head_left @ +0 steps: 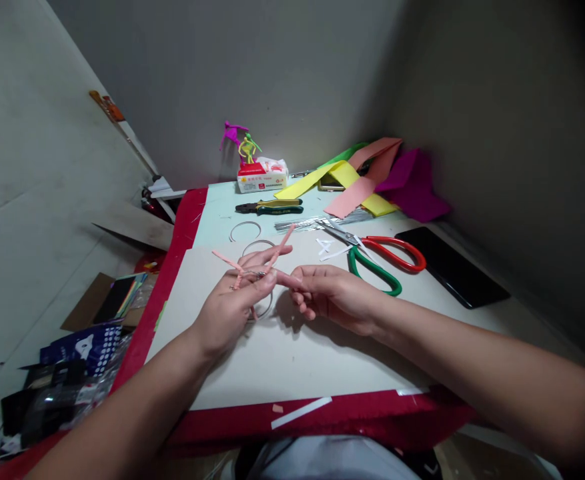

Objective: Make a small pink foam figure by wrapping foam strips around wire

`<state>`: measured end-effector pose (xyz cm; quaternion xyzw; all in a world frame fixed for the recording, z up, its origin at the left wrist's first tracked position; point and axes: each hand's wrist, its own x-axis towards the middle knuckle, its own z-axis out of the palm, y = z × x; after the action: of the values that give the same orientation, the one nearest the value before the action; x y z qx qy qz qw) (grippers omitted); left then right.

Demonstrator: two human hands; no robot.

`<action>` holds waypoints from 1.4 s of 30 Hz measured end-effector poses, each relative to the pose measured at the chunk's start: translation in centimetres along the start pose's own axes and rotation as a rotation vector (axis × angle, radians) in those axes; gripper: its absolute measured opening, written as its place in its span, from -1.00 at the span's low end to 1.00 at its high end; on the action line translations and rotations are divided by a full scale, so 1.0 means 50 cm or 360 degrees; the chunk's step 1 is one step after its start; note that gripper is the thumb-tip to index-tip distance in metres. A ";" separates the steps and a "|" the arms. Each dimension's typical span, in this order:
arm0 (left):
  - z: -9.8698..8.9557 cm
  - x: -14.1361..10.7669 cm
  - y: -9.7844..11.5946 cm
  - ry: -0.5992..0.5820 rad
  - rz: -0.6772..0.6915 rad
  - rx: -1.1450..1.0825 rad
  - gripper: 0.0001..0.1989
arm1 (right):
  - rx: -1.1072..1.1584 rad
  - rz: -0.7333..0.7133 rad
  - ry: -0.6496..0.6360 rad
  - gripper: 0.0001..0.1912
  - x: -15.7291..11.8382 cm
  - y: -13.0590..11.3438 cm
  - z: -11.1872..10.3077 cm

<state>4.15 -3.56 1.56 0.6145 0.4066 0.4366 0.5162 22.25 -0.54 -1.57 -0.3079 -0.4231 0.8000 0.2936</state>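
Note:
A small wire figure wrapped in pink paper [239, 273] is pinched in my left hand [239, 293], between the thumb and fingers, with thin pink limbs sticking out. My right hand [329, 293] is closed close beside it, its thumb and forefinger pressed together at the tip of a left finger; whatever they grip is too small to make out. Behind and below my left hand lies a wire coil [271, 303], partly hidden. Past the hands are another wire loop [245, 223] and a bundle of thin wires [297, 225].
Scissors [389, 252] with red and green handles, white paper strips [325, 248] and a black phone [452, 267] lie to the right. Farther back are pliers [269, 207], a tissue pack [262, 177] bearing small figures [247, 148], and coloured crepe paper [415, 187].

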 end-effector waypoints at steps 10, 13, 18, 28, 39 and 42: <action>0.000 0.014 -0.039 0.0176 -0.0539 -0.0505 -0.63 | -0.0854 -0.1324 0.0678 -0.87 -0.027 -0.049 -0.031; -0.004 0.024 -0.031 0.0023 -0.0709 -0.0715 -0.42 | -0.1562 -0.1789 0.0835 -0.92 -0.025 -0.048 -0.049; -0.003 0.017 -0.013 -0.0020 -0.0600 -0.0648 -0.49 | -0.1968 -0.1903 0.0459 -0.89 -0.021 -0.016 -0.042; 0.013 0.015 -0.028 0.0317 -0.0469 -0.0397 -0.64 | -0.0880 -0.0521 0.0391 -0.78 -0.037 0.007 0.023; 0.040 -0.003 -0.022 0.0304 -0.0376 -0.0104 -0.50 | -0.0217 0.0075 -0.0050 -0.55 -0.042 0.031 0.048; 0.048 -0.006 -0.026 0.0344 -0.0403 -0.0111 -0.48 | -0.0210 0.0081 -0.0080 -0.55 -0.042 0.037 0.053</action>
<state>6.31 -4.37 0.03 0.4896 0.5184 0.4455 0.5415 21.25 -4.24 -1.44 -0.3170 -0.4741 0.7851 0.2416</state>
